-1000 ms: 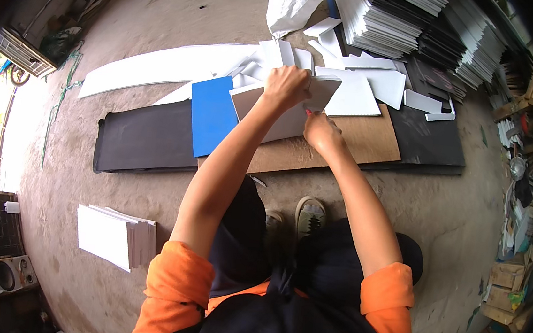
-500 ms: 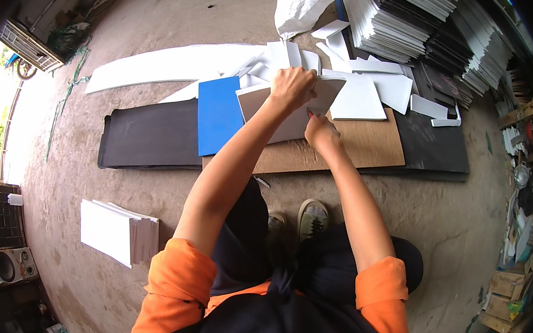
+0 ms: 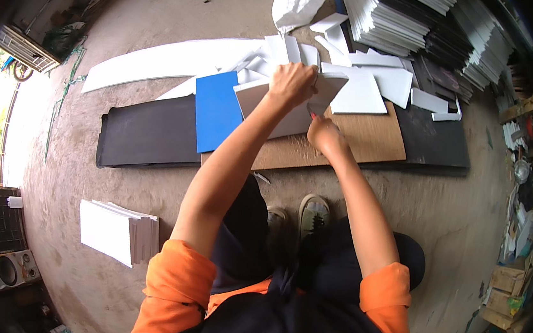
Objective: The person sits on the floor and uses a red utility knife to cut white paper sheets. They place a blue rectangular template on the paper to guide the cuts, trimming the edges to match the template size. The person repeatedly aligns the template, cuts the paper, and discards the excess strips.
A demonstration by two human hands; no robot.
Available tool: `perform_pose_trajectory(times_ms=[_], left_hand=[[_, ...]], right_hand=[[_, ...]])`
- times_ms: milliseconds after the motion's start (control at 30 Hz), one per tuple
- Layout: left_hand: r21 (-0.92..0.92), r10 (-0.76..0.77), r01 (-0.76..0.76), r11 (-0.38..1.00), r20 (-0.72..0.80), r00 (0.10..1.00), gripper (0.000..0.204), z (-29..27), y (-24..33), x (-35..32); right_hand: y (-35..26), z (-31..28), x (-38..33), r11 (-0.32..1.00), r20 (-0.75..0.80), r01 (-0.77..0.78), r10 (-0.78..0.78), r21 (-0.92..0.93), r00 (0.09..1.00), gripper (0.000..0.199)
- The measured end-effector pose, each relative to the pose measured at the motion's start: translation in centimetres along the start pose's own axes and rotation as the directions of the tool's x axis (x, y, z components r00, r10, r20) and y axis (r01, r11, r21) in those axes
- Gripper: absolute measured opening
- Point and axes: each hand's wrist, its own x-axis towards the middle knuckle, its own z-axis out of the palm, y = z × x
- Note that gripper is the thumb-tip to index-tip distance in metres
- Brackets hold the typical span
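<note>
My left hand (image 3: 294,84) is closed over the top edge of a white board (image 3: 291,123), which stands tilted on a brown board (image 3: 372,138). My right hand (image 3: 327,135) is closed around a small red-handled knife (image 3: 313,115); its tip is at the white board's face and hard to make out. Left of the white board lies a blue sheet (image 3: 215,110). Dark sheets (image 3: 148,129) are underneath, sticking out on both sides. White offcuts (image 3: 360,91) lie just beyond my hands.
A neat stack of white pieces (image 3: 116,232) sits on the floor at the left. Tall piles of white and black sheets (image 3: 389,21) stand at the far right, beside a white sack (image 3: 298,2). Cluttered shelving (image 3: 514,254) lines the right side; a speaker (image 3: 9,270) stands lower left.
My right hand, with the knife, has shifted slightly to the right and nearer to me. My left hand keeps its hold on the white board's top edge.
</note>
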Motion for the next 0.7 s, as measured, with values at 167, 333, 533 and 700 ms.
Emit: perform_pose_trajectory(times_ms=[167,333,533,700], left_hand=[[0.028,0.034,-0.035,0.999,0.025,0.999,0.031,-0.4,0.2,-0.2],[0.028,0.059,-0.059,0.998,0.006,0.998,0.031,-0.1,0.2,0.1],[0.041,0.084,-0.082,0.996,-0.041,0.996,0.032,0.3,-0.3,0.2],[0.037,0.094,-0.093,0.995,-0.038,0.995,0.030,0.1,0.0,0.0]], right_hand=[[-0.5,0.4,1.5,0.998,0.120,-0.026,0.033,-0.065,0.992,0.029],[1.1,2.8,2.6,0.995,0.083,0.035,-0.028,-0.091,0.996,0.030],[0.9,2.9,1.3,0.999,-0.037,0.052,-0.053,-0.015,0.998,0.030],[3.1,3.6,2.3,0.995,0.178,-0.047,0.031,0.084,0.984,0.031]])
